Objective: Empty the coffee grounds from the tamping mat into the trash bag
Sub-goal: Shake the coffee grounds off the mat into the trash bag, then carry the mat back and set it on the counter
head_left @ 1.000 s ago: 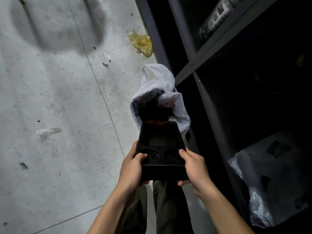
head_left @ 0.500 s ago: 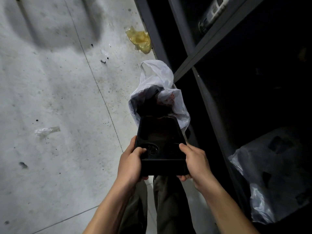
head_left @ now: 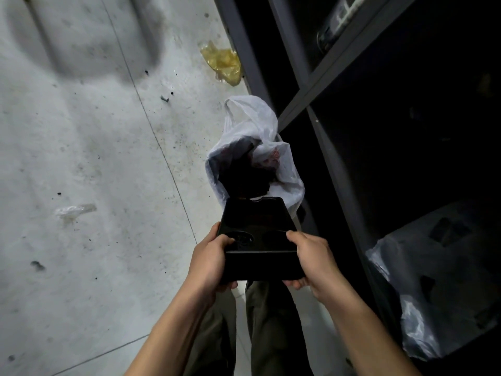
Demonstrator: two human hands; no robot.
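The black tamping mat is held over the floor, tilted with its far edge down at the mouth of the white trash bag. My left hand grips the mat's near left corner and my right hand grips its near right corner, thumbs on top. The bag stands open on the floor against the shelf frame, with a dark mass of coffee grounds inside it. The mat's surface looks dark and bare; two round recesses show near my thumbs.
A dark metal shelf unit runs along the right, with a clear plastic bag on its lower shelf. A crumpled yellow bag and a clear wrapper lie on the speckled grey floor. My trouser legs are below.
The brown grounds seen at the mat's far edge a second ago are gone from the mat. The mat has been tipped steeper toward the bag's mouth. Both hands kept their grip.
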